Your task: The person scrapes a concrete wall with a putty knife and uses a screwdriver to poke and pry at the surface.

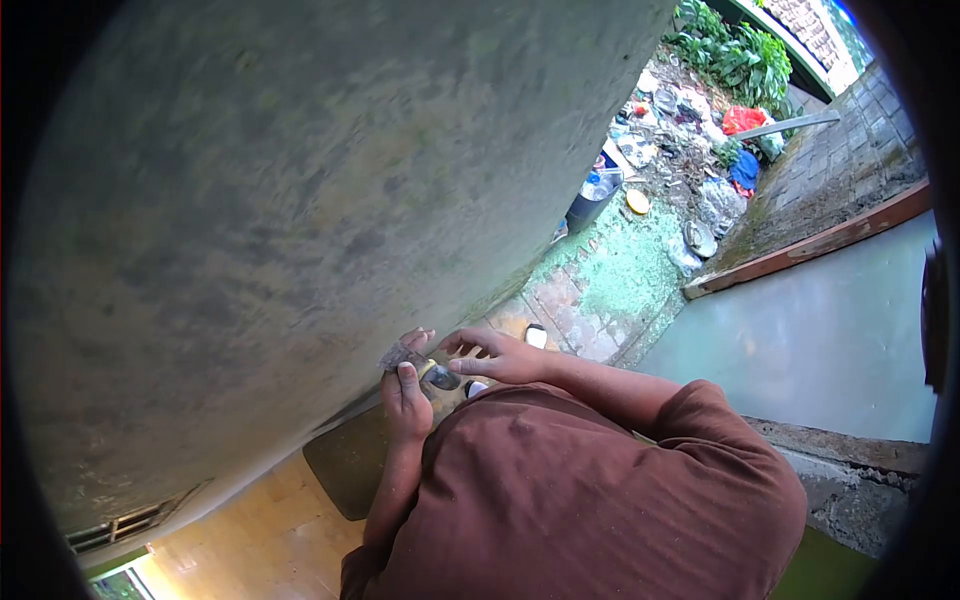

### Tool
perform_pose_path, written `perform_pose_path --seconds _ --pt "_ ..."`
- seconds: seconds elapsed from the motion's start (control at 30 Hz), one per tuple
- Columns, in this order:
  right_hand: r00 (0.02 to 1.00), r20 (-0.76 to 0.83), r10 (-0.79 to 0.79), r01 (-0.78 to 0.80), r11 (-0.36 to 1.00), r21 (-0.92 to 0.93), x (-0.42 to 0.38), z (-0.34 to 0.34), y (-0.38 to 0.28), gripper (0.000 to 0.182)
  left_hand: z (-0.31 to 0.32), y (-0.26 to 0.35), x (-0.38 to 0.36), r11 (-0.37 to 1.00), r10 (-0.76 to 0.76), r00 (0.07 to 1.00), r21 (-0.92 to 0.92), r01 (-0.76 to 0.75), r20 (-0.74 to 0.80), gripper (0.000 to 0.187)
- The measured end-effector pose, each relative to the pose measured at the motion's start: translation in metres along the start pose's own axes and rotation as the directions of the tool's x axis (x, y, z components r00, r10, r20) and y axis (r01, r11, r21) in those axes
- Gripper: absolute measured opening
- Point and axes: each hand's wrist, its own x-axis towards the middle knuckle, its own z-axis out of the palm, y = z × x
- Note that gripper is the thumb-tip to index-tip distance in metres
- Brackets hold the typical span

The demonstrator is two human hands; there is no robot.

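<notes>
My left hand (405, 400) is closed around a small hand tool, its thumb pressed along the near side. The tool has a dark rounded handle (442, 377), a pale yellowish band and a flat greyish part; its exact kind I cannot tell. My right hand (495, 357) hovers just beside the handle end, fingers curved and apart, thumb pointing towards the tool. Both hands are close to a grey, stained wall (300, 200) on the left.
A dark mat (350, 460) lies on tan floor tiles (250, 530). A dark bin (595, 200) stands against the wall. Beyond the green-stained paving (620, 260), litter (715, 205) lies beside a low block wall (840, 165). A pale smooth panel (800, 330) is at right.
</notes>
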Motion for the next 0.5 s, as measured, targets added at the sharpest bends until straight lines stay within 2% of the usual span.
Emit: perform_pose_path --seconds 0.03,0.1,0.13,0.17,0.23,0.3,0.37,0.43,0.5 --pt "1.000 -0.009 -0.009 0.009 1.000 0.005 0.001 -0.004 -0.007 0.050 0.007 0.003 0.007 0.994 0.107 0.994 0.012 -0.107 0.008 0.051" --pt "0.987 0.145 -0.071 0.049 0.988 0.149 0.004 -0.015 -0.021 0.048 0.023 0.011 0.020 0.991 0.133 0.991 0.014 -0.133 0.026 0.052" --pt "0.982 0.057 -0.182 0.174 0.977 0.123 0.003 -0.017 -0.023 0.041 0.031 0.014 0.026 0.987 0.161 0.986 0.013 -0.162 0.035 0.052" --pt "0.980 0.037 -0.195 0.189 0.974 0.128 0.003 -0.024 -0.025 0.041 0.039 0.016 0.032 0.982 0.189 0.981 0.011 -0.189 0.046 0.052" --pt "0.984 0.139 -0.112 0.059 0.939 0.340 0.001 -0.037 -0.031 0.034 0.055 0.021 0.043 0.978 0.206 0.976 0.014 -0.208 0.074 0.052" --pt "0.984 0.105 -0.140 0.089 0.916 0.390 -0.011 -0.049 -0.041 0.029 0.070 0.033 0.058 0.964 0.204 0.977 0.159 -0.211 0.063 0.052" --pt "0.990 0.042 -0.138 0.103 0.880 0.464 -0.020 -0.065 -0.043 0.026 0.082 0.036 0.071 0.958 0.221 0.970 0.161 -0.236 0.105 0.053" --pt "0.984 -0.017 -0.179 0.168 0.878 0.448 -0.026 -0.082 -0.049 0.023 0.099 0.030 0.077 0.978 0.200 0.978 0.044 -0.202 0.052 0.059" --pt "0.994 -0.023 -0.107 0.100 0.801 0.590 -0.034 -0.099 -0.056 0.021 0.107 0.023 0.079 0.985 0.175 0.984 -0.011 -0.175 0.018 0.066"
